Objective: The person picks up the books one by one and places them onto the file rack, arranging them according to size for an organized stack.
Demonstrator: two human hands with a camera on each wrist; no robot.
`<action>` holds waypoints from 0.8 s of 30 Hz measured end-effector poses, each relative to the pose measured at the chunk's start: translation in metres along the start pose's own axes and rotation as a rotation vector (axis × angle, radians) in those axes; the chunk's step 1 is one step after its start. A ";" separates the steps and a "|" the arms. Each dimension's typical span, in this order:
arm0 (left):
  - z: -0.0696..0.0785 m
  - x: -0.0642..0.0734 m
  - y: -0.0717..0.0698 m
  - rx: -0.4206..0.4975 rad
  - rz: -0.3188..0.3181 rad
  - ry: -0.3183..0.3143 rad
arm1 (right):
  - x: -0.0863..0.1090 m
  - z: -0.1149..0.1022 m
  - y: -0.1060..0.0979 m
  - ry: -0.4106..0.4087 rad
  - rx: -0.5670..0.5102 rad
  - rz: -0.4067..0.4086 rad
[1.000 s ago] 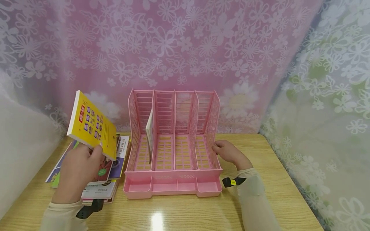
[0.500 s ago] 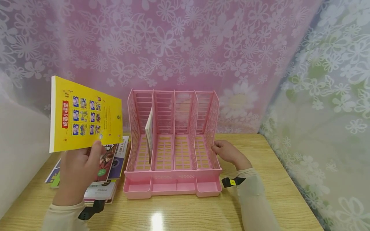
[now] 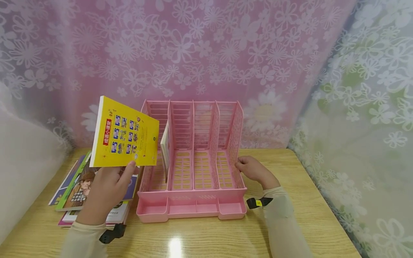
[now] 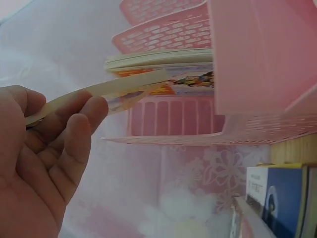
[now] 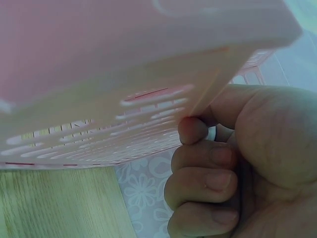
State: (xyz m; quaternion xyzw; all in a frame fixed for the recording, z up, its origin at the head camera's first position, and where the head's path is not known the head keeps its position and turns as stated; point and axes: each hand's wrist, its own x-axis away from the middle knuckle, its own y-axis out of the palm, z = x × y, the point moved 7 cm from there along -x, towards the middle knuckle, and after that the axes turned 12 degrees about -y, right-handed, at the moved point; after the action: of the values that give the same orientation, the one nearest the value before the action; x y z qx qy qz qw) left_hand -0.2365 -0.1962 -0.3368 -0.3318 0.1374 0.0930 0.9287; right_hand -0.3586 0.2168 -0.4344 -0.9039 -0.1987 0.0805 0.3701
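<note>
Table (image 3: 206, 243) carries the pink rack (image 3: 193, 195); up at its left leans the yellow book (image 3: 129, 136), its lower edge pinched in the left hand (image 3: 104, 193), upper edge free. The right hand (image 3: 255, 170) pinches the rack's side wall, steadying it, I'd say.

The yellow book (image 3: 129, 138), at the left end of the pink rack (image 3: 191, 196), bears a red label (image 3: 107, 132) with sideways white characters, 成语小课堂; its other print is too small to read. Left of the rack, white lettering on the green-edged book (image 3: 75, 196) is illegible, as is the mark on the yellow tag (image 3: 259, 203) right of the rack.
</note>
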 end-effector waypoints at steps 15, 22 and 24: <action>-0.030 -0.009 0.037 -0.238 -0.211 -0.210 | 0.002 -0.007 0.001 -0.002 0.028 -0.011; -0.031 -0.010 0.045 -0.285 -0.251 -0.194 | 0.002 -0.005 0.000 0.001 0.038 -0.002; -0.033 -0.009 0.047 -0.293 -0.263 -0.210 | 0.002 -0.004 0.001 0.002 0.043 -0.003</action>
State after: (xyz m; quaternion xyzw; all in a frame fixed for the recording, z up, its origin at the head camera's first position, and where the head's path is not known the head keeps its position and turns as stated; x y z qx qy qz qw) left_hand -0.2638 -0.1823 -0.3861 -0.4667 -0.0196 0.0240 0.8839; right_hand -0.3555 0.2144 -0.4316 -0.8955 -0.1980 0.0835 0.3897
